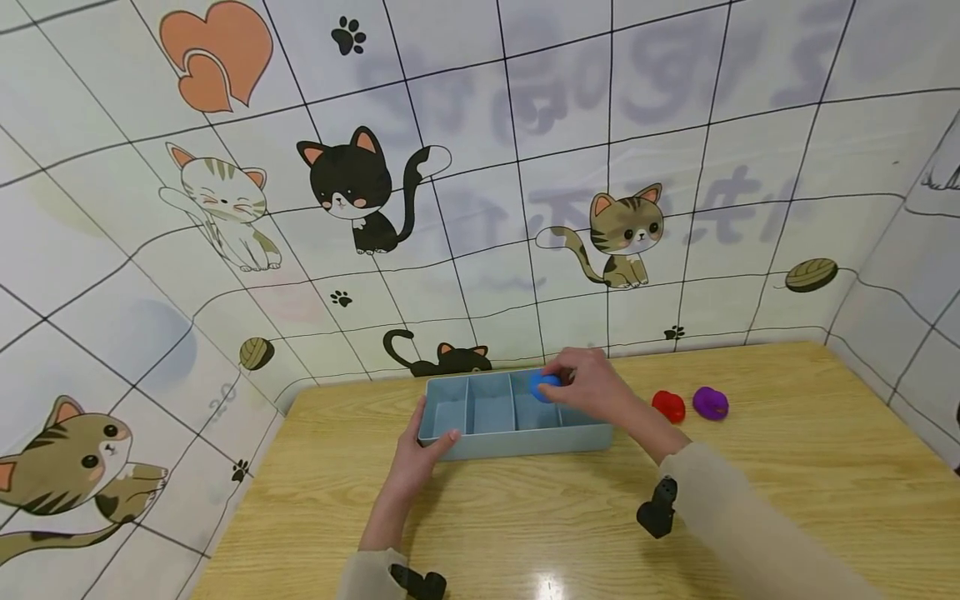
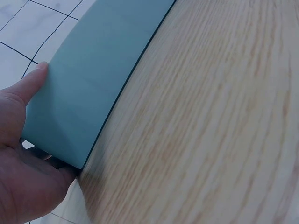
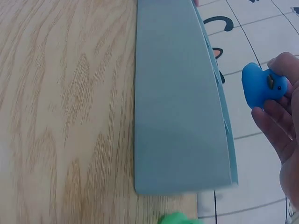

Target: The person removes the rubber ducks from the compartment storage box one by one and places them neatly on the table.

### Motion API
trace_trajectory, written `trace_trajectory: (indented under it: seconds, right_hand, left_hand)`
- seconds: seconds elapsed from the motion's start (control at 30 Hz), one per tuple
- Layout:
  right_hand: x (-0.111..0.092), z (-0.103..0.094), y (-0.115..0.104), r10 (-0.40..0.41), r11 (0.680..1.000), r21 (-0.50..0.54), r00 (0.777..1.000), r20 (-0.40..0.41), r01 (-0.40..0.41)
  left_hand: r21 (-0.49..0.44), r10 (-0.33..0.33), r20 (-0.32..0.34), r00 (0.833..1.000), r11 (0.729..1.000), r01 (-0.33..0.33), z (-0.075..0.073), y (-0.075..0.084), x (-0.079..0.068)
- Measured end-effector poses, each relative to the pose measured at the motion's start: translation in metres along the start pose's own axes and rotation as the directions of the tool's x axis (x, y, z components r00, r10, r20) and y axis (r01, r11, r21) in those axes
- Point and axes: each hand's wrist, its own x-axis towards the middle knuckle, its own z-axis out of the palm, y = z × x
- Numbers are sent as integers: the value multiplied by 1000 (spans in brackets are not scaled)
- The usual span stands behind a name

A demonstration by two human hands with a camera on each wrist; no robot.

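Note:
A blue toy duck [image 3: 257, 86] is pinched between the thumb and fingers of my right hand [image 1: 596, 385]. In the head view the duck shows over the third compartment from the left of a light blue divided box [image 1: 517, 443]. My left hand [image 1: 417, 457] grips the left end of this box, its thumb at the front rim and its fingers along the side. The left wrist view shows that thumb against the box's long wall [image 2: 93, 84]. The compartments to the left of the duck hold nothing visible; the rightmost is partly hidden by my right hand.
Right of the box, a red toy [image 1: 668, 407] and a purple toy [image 1: 710, 403] lie on the wooden table [image 1: 540, 517]. A green object [image 3: 178, 218] peeks in at the bottom of the right wrist view. A cat-patterned wall covering [image 1: 480, 292] stands close behind the box.

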Motion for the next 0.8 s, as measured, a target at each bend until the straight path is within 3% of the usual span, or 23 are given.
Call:
trace_trajectory:
  seconds: [0.23,0.57,0.8]
  right_hand:
    - [-19,-29,17,-10,1000,-24,999,-35,9]
    - [-37,-58,29,80,995,-58,997,-9,-80]
    - [-44,-73,32,52,994,-93,999,-9,-53]
  left_hand:
    - [-3,-3,-1,1000,1000,3,2,3,-3]
    - [-7,-6,-9,1000,1000,6,2,1,-2]
    - [-12,-15,-4,1000,1000,15,2,2,-3]
